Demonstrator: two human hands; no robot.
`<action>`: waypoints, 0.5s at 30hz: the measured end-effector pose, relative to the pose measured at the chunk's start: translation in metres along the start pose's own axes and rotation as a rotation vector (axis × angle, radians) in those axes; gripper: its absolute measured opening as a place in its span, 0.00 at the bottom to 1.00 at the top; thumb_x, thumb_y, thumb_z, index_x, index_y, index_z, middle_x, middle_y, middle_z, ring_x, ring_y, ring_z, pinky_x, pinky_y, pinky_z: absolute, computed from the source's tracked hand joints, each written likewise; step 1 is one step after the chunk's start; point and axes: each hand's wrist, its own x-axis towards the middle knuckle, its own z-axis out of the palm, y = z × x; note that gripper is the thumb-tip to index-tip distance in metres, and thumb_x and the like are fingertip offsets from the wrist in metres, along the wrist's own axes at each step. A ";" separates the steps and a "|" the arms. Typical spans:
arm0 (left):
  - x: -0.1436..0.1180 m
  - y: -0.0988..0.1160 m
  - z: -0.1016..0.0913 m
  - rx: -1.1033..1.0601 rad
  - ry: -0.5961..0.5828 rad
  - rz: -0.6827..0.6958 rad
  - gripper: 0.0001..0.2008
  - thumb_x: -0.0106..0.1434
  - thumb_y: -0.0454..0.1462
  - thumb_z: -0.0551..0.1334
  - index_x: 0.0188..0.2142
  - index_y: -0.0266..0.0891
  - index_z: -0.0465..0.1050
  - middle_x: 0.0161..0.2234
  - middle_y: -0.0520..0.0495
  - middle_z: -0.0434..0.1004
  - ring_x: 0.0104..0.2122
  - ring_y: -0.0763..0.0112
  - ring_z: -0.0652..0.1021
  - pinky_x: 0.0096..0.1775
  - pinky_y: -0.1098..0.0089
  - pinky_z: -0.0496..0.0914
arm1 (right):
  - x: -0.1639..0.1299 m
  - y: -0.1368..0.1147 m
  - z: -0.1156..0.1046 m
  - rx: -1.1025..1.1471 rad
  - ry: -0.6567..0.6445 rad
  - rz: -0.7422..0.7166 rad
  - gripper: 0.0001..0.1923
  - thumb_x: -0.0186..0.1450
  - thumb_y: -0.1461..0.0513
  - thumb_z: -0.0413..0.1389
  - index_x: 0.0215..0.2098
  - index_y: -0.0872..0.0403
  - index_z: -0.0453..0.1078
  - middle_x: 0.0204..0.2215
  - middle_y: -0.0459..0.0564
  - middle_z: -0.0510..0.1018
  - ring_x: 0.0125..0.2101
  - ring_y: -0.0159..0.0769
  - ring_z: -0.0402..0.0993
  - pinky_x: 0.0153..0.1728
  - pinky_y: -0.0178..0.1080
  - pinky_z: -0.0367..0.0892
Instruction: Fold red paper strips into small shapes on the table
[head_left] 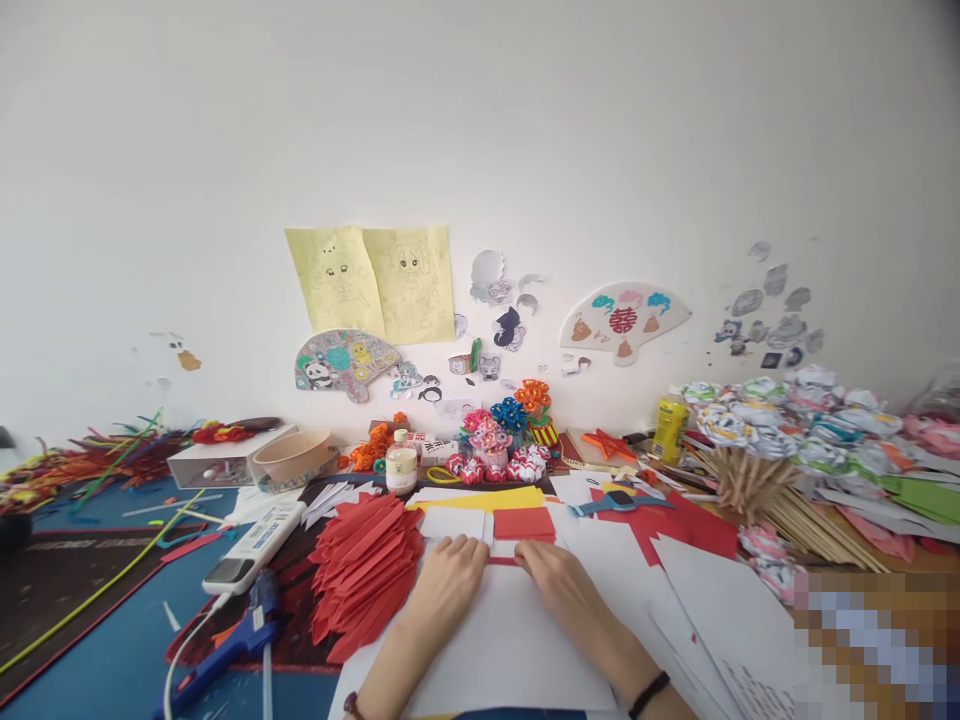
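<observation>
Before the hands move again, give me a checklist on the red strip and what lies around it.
1. Left hand flat on the white sheet: ok.
2. Right hand at the red strip: ok.
3. Strip pinned at both ends: cannot tell, fingers hide the ends.
4. Pile of folded red paper apart from the strip: ok.
5. Blue glue gun away from both hands: ok.
6. Glue gun hot: cannot tell.

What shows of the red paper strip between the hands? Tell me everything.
The red paper strip is thin, narrow and flat, lying crosswise on a white sheet. Only a short stretch shows; its ends vanish under the left hand and right hand, whose fingertips press on it. A red folded paper lies just beyond, apart from it.
</observation>
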 end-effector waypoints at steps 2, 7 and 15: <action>0.007 0.001 -0.004 -0.114 0.047 -0.064 0.07 0.67 0.32 0.52 0.35 0.38 0.68 0.33 0.48 0.75 0.33 0.66 0.73 0.33 0.70 0.62 | -0.001 0.002 -0.004 0.101 0.039 0.064 0.11 0.68 0.69 0.44 0.30 0.53 0.62 0.25 0.44 0.72 0.26 0.33 0.68 0.28 0.33 0.60; 0.018 0.004 0.002 -0.395 0.155 -0.166 0.08 0.64 0.33 0.54 0.31 0.40 0.70 0.30 0.50 0.76 0.31 0.69 0.74 0.31 0.73 0.61 | 0.000 0.004 -0.007 0.339 0.109 0.210 0.12 0.68 0.64 0.44 0.28 0.52 0.64 0.21 0.43 0.70 0.23 0.32 0.66 0.26 0.33 0.58; 0.011 0.006 0.004 -0.499 0.257 -0.199 0.10 0.63 0.34 0.54 0.28 0.40 0.71 0.27 0.49 0.75 0.29 0.69 0.73 0.31 0.73 0.61 | 0.007 0.007 -0.002 0.749 0.121 0.367 0.11 0.60 0.62 0.51 0.22 0.56 0.69 0.17 0.45 0.71 0.18 0.32 0.67 0.21 0.33 0.60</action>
